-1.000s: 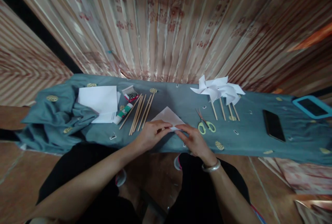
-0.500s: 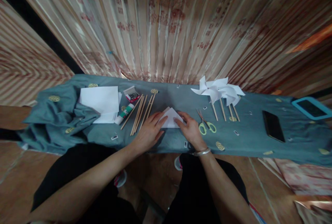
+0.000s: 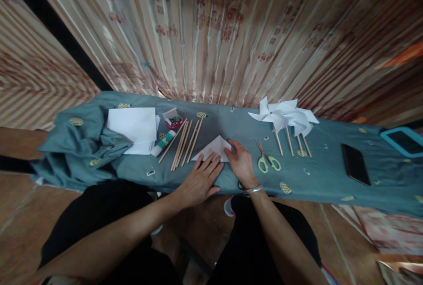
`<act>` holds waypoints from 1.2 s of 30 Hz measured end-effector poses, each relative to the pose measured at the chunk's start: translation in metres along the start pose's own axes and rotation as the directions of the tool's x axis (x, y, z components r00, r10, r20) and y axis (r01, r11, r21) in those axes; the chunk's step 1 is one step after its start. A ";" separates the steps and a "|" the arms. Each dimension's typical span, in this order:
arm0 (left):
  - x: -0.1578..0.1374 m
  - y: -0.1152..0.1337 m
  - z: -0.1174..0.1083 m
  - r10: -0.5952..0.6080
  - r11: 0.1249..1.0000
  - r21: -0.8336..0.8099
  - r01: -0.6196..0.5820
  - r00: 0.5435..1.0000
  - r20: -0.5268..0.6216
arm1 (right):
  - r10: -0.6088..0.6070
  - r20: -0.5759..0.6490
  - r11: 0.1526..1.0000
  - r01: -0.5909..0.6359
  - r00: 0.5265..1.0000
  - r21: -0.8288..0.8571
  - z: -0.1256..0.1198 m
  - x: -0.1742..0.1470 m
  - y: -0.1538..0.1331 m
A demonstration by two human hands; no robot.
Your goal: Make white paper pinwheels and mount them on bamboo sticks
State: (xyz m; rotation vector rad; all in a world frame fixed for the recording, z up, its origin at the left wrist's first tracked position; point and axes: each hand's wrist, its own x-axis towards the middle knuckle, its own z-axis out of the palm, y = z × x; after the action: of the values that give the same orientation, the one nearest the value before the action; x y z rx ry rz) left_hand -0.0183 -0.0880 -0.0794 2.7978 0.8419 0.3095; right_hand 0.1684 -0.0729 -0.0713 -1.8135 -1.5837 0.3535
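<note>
A white sheet of paper folded into a triangle [image 3: 216,145] lies on the cloth between my hands, its peak pointing away from me. My left hand [image 3: 200,183] rests flat with fingers spread, the fingertips on the triangle's lower edge. At the triangle's right side, my right hand [image 3: 243,165] holds the paper, thumb on top and fingers curled beside the edge. Scissors with green handles [image 3: 268,162] lie just right of that hand, blades apart. Several wooden sticks [image 3: 182,145] are to the left of the paper.
Left on the cloth-covered table [image 3: 228,122] are a stack of white paper [image 3: 134,126], a glue stick [image 3: 163,143] and a small box of dark pins [image 3: 173,120]. Paper pinwheels on sticks [image 3: 280,115], a phone [image 3: 355,164] and a blue-framed tablet [image 3: 401,140] lie right.
My left hand has slid down and now lies flat along the triangle's lower edge, uncovering its left corner. My right hand stays at the paper's right side. The view has shifted slightly.
</note>
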 end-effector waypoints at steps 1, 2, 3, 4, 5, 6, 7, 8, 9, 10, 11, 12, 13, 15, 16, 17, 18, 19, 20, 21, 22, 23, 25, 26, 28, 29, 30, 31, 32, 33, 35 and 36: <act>0.000 0.000 0.000 0.000 1.000 0.003 0.000 1.000 0.005 | -0.003 -0.002 1.000 0.003 1.000 -0.010 0.001 0.000 0.000; 0.000 0.000 0.000 0.001 1.000 0.006 -0.001 1.000 0.012 | -0.006 -0.005 1.000 0.006 1.000 -0.016 0.001 0.000 0.000; 0.001 0.000 0.000 0.001 1.000 0.009 -0.001 1.000 0.018 | -0.011 -0.007 1.000 0.010 1.000 -0.019 0.002 0.000 0.000; 0.001 0.000 0.000 -0.001 1.000 0.011 0.000 1.000 0.024 | -0.016 -0.009 1.000 0.016 1.000 -0.019 0.003 0.000 0.001; 0.001 0.000 0.000 -0.002 1.000 0.014 0.002 1.000 0.029 | -0.020 -0.013 1.000 0.020 1.000 -0.018 0.003 0.000 0.001; 0.002 0.000 0.000 -0.005 1.000 0.016 0.004 0.999 0.035 | -0.020 -0.019 1.000 0.020 1.000 -0.020 0.004 0.000 0.002; 0.002 0.000 -0.001 -0.006 1.000 0.018 0.005 0.999 0.040 | -0.018 -0.024 1.000 0.017 1.000 -0.023 0.005 0.000 0.003; 0.002 0.000 -0.001 -0.006 1.000 0.022 0.005 0.999 0.048 | -0.015 -0.029 1.000 0.014 0.999 -0.027 0.006 0.000 0.003; 0.002 0.000 -0.001 -0.007 1.000 0.026 0.005 0.998 0.055 | -0.014 -0.032 0.999 0.013 0.999 -0.030 0.007 0.001 0.004; 0.003 0.000 -0.002 -0.006 1.000 0.030 0.004 0.998 0.063 | -0.014 -0.037 0.999 0.013 0.999 -0.032 0.008 0.001 0.005; 0.003 0.000 -0.002 -0.007 0.999 0.033 0.004 0.998 0.067 | -0.018 -0.044 0.999 0.016 0.999 -0.031 0.008 0.001 0.005; 0.003 0.000 -0.002 -0.008 0.999 0.036 0.005 0.998 0.070 | -0.024 -0.051 0.999 0.023 0.998 -0.029 0.009 0.001 0.006; 0.003 0.000 -0.002 -0.010 0.999 0.038 0.008 0.998 0.069 | -0.032 -0.057 0.999 0.031 0.998 -0.028 0.010 0.001 0.006; 0.003 0.000 -0.002 -0.013 0.999 0.041 0.010 0.998 0.067 | -0.047 -0.071 0.999 0.045 0.996 -0.030 0.011 0.001 0.007; 0.003 0.000 -0.002 -0.013 0.999 0.043 0.010 0.998 0.067 | -0.053 -0.075 0.998 0.050 0.996 -0.034 0.011 0.001 0.007; 0.003 0.000 -0.002 -0.012 0.999 0.044 0.009 0.998 0.068 | -0.056 -0.077 0.998 0.053 0.995 -0.038 0.012 0.001 0.007; 0.003 0.000 -0.002 -0.011 0.999 0.046 0.008 0.997 0.070 | -0.058 -0.077 0.998 0.055 0.995 -0.043 0.012 0.001 0.007; 0.003 0.000 -0.002 -0.013 0.999 0.047 0.009 0.997 0.075 | -0.059 -0.077 0.997 0.055 0.995 -0.048 0.012 0.000 0.007; 0.004 0.000 -0.002 -0.015 0.999 0.047 0.011 0.997 0.081 | -0.059 -0.076 0.997 0.055 0.995 -0.052 0.012 0.000 0.008; 0.004 0.000 -0.003 -0.018 0.999 0.049 0.014 0.996 0.087 | -0.060 -0.073 0.997 0.056 0.995 -0.056 0.012 0.000 0.008; 0.004 0.000 -0.003 -0.019 0.999 0.051 0.015 0.995 0.093 | -0.062 -0.072 0.997 0.058 0.995 -0.059 0.012 0.000 0.008; 0.005 0.000 -0.003 -0.019 0.998 0.054 0.014 0.995 0.097 | -0.063 -0.073 0.996 0.058 0.995 -0.062 0.012 0.000 0.008; 0.005 0.000 -0.003 -0.017 0.998 0.063 0.010 0.995 0.099 | -0.063 -0.074 0.996 0.058 0.995 -0.065 0.013 0.000 0.009; 0.005 0.000 -0.002 -0.014 0.998 0.068 0.008 0.995 0.096 | -0.061 -0.075 0.996 0.056 0.995 -0.066 0.013 0.001 0.009; 0.006 -0.001 -0.001 -0.012 0.997 0.076 0.006 0.996 0.087 | -0.055 -0.079 0.996 0.050 0.995 -0.068 0.014 0.001 0.009; 0.006 -0.001 0.000 -0.012 0.997 0.080 0.005 0.997 0.082 | -0.051 -0.081 0.997 0.045 0.995 -0.070 0.014 0.001 0.009; 0.006 -0.001 0.000 -0.012 0.996 0.083 0.005 0.997 0.077 | -0.046 -0.082 0.997 0.040 0.996 -0.072 0.015 0.001 0.008; 0.006 -0.002 0.000 -0.012 0.996 0.086 0.005 0.997 0.074 | -0.042 -0.082 0.997 0.036 0.996 -0.073 0.015 0.002 0.008; 0.006 -0.002 0.001 -0.012 0.996 0.087 0.006 0.997 0.071 | -0.040 -0.081 0.997 0.034 0.996 -0.073 0.015 0.002 0.008; 0.006 -0.002 0.001 -0.012 0.996 0.088 0.006 0.997 0.071 | -0.038 -0.081 0.997 0.032 0.996 -0.074 0.015 0.002 0.008; 0.006 -0.002 0.000 -0.016 0.996 0.088 0.009 0.997 0.074 | -0.041 -0.085 0.996 0.034 0.996 -0.079 0.015 0.002 0.008; 0.006 -0.001 0.000 -0.017 0.996 0.089 0.011 0.997 0.076 | -0.045 -0.087 0.996 0.038 0.995 -0.082 0.015 0.002 0.008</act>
State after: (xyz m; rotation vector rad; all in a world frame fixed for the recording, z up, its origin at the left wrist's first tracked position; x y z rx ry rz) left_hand -0.0138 -0.0832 -0.0788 2.8627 0.8776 0.1648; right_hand 0.1654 -0.0664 -0.0872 -1.8284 -1.5919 0.1899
